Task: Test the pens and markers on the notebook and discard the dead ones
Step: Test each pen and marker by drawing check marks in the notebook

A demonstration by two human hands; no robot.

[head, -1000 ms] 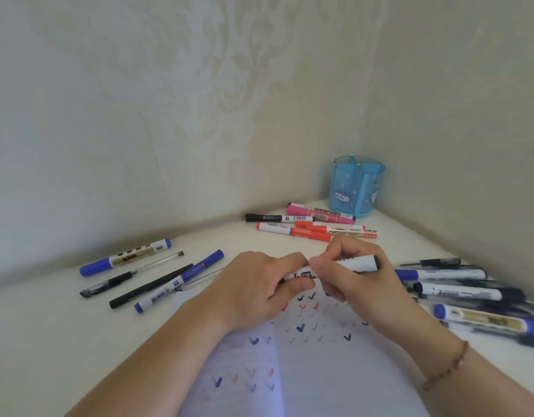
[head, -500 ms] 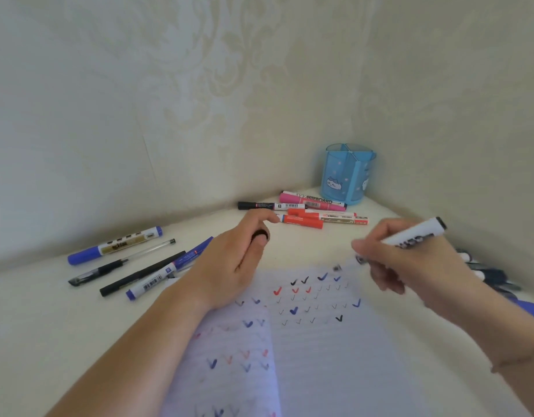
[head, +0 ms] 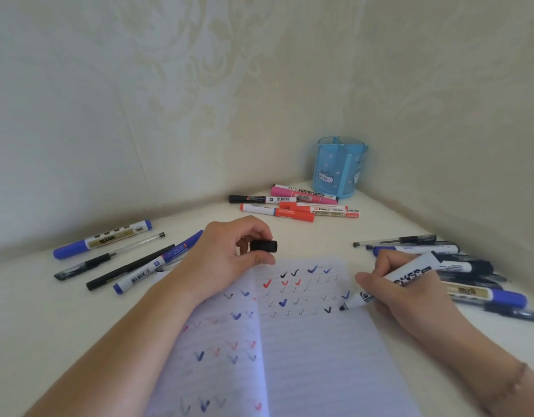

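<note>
The right hand [head: 404,293] has its grip closed around a white marker [head: 392,284] with black lettering, fingers wrapped about the barrel as for writing. The dark tip touches, or sits just above, the right page of the open notebook [head: 305,356], just beside a black tick. The left hand [head: 226,260] rests at the notebook's top edge and pinches the marker's black cap [head: 263,246] between thumb and fingertips.

The pages carry rows of ticks in black, red and blue. To do this step well, the tip probably wants a short, firm stroke on a blank spot, so a faint or missing line shows clearly; the left hand's weight helps keep the page flat, and the cap stays ready for closing.

Further out on the bench, pens and markers lie in loose groups left [head: 115,257], right [head: 458,266] and at the back [head: 293,204], near a blue pen holder [head: 339,167] in the corner.
</note>
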